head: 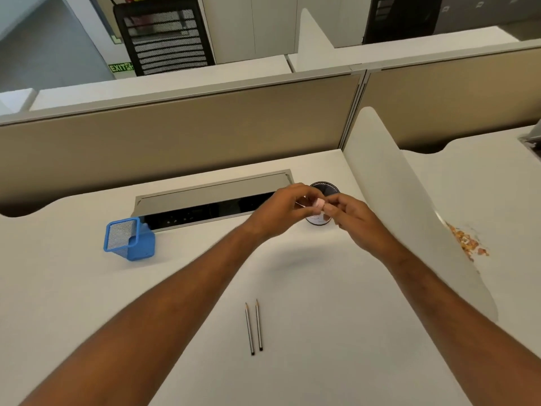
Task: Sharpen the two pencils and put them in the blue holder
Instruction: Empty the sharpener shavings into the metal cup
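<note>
Both forearms extend forward over the desk (322,332), and the hands meet near its far edge. The left hand (285,208) and the right hand (354,218) have their fingers curled and together pinch a small pink sharpener (318,205), held just above a round dark container (323,189) standing on the desk.

The two pencils (254,328) lie side by side on the desk, close to the person and well apart from both hands, points facing away. They are slim, with dark striped barrels. The blue holder (128,240) stands to the left, near the left forearm but apart from it. It is rectangular with mesh walls. The desk surface is smooth and white. Pencil shavings (465,244) lie scattered beyond the white divider (395,200) on the right.
</note>
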